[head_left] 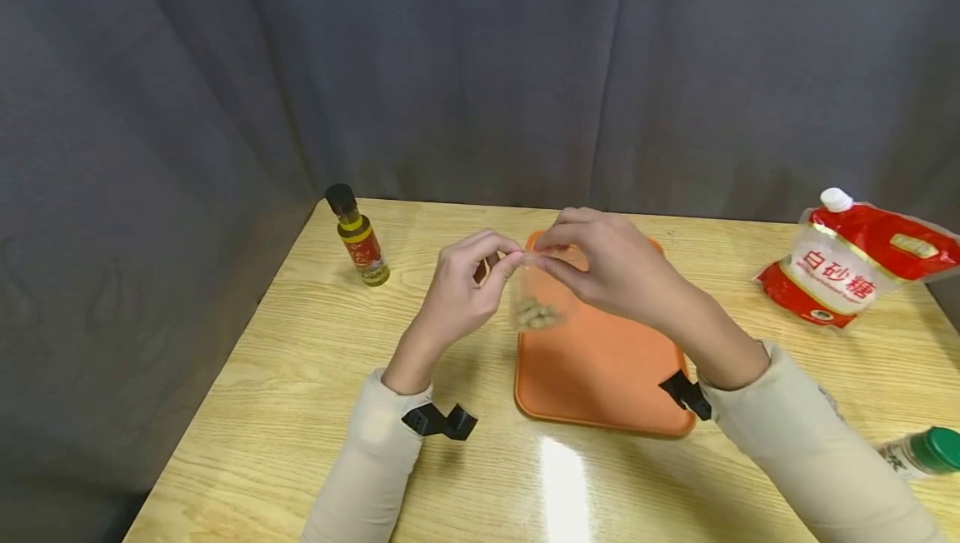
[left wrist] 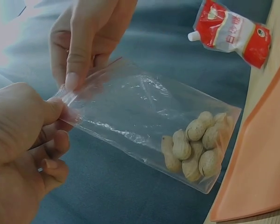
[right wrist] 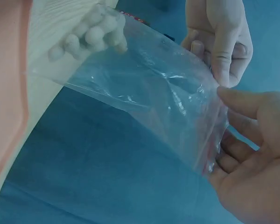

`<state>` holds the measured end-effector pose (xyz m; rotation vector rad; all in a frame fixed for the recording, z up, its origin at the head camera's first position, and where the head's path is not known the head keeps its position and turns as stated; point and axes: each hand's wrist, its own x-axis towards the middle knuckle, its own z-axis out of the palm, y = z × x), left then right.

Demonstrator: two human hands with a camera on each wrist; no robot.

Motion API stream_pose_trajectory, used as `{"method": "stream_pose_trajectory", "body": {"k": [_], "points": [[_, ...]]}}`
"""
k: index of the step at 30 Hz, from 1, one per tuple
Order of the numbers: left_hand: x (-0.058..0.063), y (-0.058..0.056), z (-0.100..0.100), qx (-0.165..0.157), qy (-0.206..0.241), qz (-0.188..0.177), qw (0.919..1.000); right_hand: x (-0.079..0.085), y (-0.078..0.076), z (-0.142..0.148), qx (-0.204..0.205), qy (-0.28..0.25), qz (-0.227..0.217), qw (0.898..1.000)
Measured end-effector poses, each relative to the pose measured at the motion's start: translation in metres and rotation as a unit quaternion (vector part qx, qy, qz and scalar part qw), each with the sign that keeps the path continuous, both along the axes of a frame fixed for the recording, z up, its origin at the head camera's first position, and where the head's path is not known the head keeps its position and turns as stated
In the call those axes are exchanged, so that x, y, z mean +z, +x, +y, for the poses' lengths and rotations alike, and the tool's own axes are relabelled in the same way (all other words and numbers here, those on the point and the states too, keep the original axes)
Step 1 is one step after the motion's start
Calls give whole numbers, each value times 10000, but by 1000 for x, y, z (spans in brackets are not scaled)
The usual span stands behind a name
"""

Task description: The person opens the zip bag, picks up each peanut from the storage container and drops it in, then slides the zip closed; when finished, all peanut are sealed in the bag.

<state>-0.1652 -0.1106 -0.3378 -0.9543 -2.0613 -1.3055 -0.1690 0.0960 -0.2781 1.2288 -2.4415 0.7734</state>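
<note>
A clear zip bag (left wrist: 126, 107) with a thin red line along its top hangs between both hands, above the left part of an orange tray (head_left: 600, 368). Several unshelled peanuts (left wrist: 196, 144) lie gathered in its bottom end. My left hand (head_left: 468, 281) pinches one part of the bag's top edge between thumb and finger. Close beside it, my right hand (head_left: 607, 264) pinches the same edge, with the two thumbs almost meeting. In the right wrist view the bag (right wrist: 154, 88) spreads out from the fingertips, its peanuts (right wrist: 93, 35) at the far end.
An oil bottle (head_left: 358, 236) with a black cap stands at the table's back left. A red and white sugar pouch (head_left: 840, 268) with a white spout stands at the back right. Near the right sleeve lies a green-capped jar (head_left: 926, 451). Dark curtains (head_left: 450, 77) hang behind the table.
</note>
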Motion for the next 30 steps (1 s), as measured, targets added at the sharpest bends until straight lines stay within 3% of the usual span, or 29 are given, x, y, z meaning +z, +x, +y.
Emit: {"method": "stream_pose_trajectory", "body": {"k": [4,12,30], "points": [[0,0,1,-55,11,-81,10000,2,1,-4,107,141,-49,9998],[1,1,2,-192,53,-135,9997,-4,2,-5,159,-59,132,9998],[-1,0,3,-139,214,-119,9996,-4,5,10,-268,-6,-210,9994]]}}
